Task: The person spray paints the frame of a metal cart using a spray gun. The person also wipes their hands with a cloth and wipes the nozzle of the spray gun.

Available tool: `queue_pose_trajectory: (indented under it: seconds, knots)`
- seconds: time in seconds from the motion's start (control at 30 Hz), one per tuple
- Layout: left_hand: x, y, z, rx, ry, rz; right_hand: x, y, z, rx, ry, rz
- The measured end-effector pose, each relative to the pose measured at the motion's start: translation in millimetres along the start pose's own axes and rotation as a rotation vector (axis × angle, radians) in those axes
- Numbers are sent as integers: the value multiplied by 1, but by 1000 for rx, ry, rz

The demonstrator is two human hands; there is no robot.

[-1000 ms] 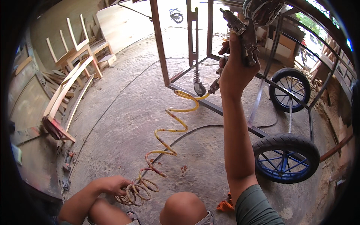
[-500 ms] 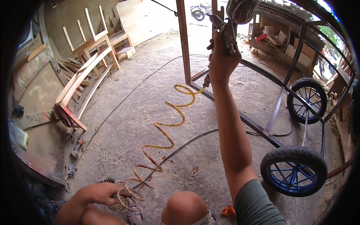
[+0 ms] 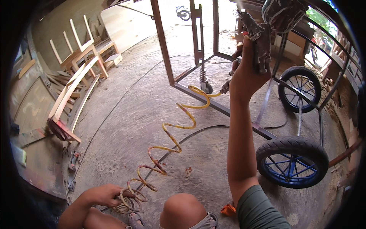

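One spray gun [image 3: 256,36] held high in the right hand [image 3: 247,74], fingers wrapped tight about its grip, cup [image 3: 283,13] on top. Raised close against the metal frame [image 3: 167,53], near the upper right of the view. Trailing from the gun's base, a coiled yellow hose [image 3: 179,128], stretched down across the concrete floor [image 3: 126,126] toward the lower left. Gathered at that end, tight loops of hose under the left hand [image 3: 103,194], fingers curled over and gripping the coils, low by the floor. Just beside the coils, a bare knee [image 3: 182,210], and a small orange object [image 3: 228,209] near it. Crossing under the hose, a dark cable [image 3: 213,128] on the floor. Right of the raised forearm, two wheels with blue spokes: one near [image 3: 292,162], one farther back [image 3: 299,88], both fixed to the frame. Hanging inside the frame, a small caster [image 3: 206,86] below a spring. Well apart on the left, wooden planks and chair frames [image 3: 78,65] stacked along the wall.
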State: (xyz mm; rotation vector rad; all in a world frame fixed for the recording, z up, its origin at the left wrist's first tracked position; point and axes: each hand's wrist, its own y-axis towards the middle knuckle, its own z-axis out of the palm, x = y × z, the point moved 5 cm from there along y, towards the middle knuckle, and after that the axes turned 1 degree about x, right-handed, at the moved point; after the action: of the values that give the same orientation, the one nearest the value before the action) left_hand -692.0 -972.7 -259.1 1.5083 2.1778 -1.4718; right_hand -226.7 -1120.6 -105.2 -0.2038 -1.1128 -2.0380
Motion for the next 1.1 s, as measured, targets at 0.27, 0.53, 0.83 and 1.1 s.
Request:
queue_pose_trajectory:
  seconds: [0.27,0.53,0.83,1.1]
  knots:
    - [-27,48,-2,27,86,78,37,27,-69,-65,-61,-96]
    - [-39,81,-3,92,206,75,73,49,-119,-110,-173,-181]
    - [-97,66,-54,-74,354,139,106,41,-151,-150,-244,-154]
    - [-107,83,-91,-87,431,243,99,28,-149,-104,-298,-161]
